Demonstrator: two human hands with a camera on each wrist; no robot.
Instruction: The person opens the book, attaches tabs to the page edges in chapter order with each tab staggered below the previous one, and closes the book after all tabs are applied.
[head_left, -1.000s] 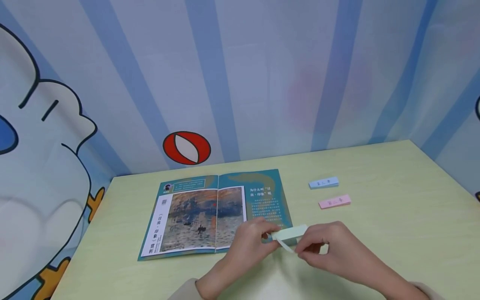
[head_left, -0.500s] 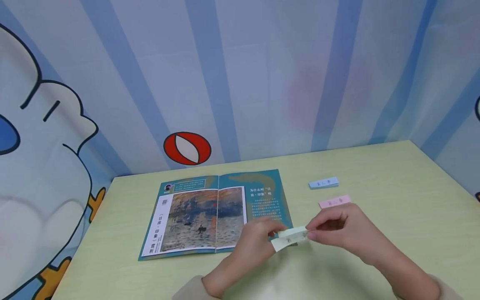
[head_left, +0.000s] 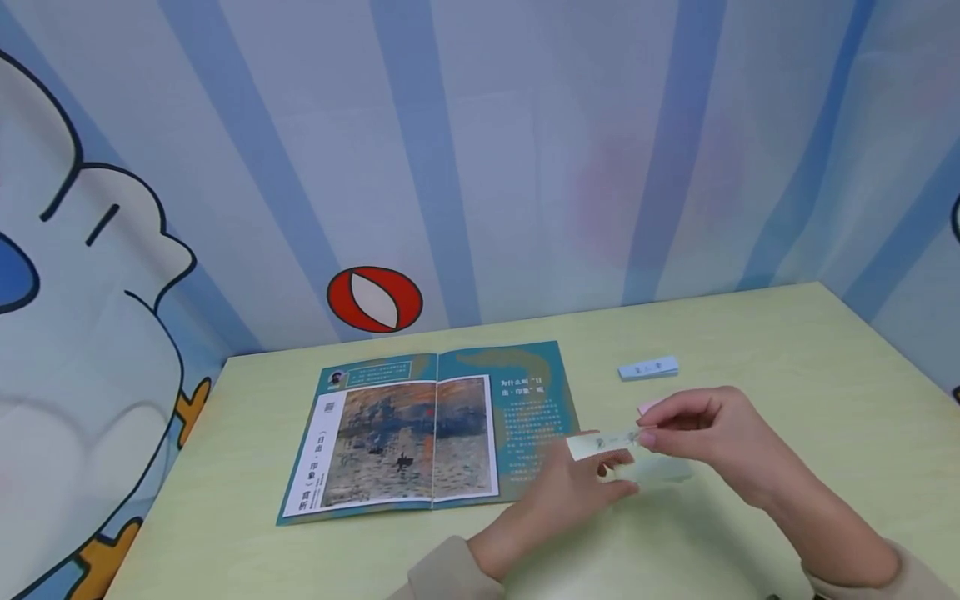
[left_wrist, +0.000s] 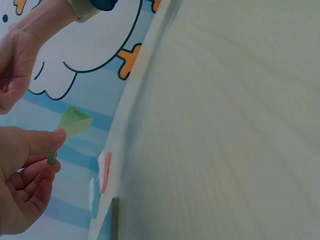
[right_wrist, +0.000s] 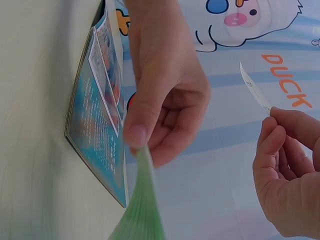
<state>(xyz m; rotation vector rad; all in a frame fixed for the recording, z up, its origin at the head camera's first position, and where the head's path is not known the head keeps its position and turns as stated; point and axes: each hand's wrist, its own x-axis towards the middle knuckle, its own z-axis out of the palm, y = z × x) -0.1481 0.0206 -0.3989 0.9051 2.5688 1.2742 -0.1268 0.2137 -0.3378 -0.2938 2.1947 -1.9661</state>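
Note:
My right hand (head_left: 712,442) pinches the end of a single pale green sticky note (head_left: 603,444) with handwriting on it; in the right wrist view that note (right_wrist: 255,90) stands out from the fingertips, slightly curved. My left hand (head_left: 573,492), just below and to the left, grips a green sticky note pad (head_left: 663,469) between thumb and fingers. In the left wrist view the pad's leaves (left_wrist: 75,120) fan out from its held end. Note and pad are apart, both raised over the table.
An open booklet (head_left: 525,362) with a painting print lies at the left. Behind the hands lie a blue sticky note pad (head_left: 648,367) and a pink one (head_left: 648,407), mostly hidden by the right hand. A printed fabric backdrop (head_left: 525,167) rises behind the table (head_left: 825,375).
The right hand has peeled the written sticky note off the green pad and drawn it up and right. The left hand has moved right with the pad, which now shows fanned.

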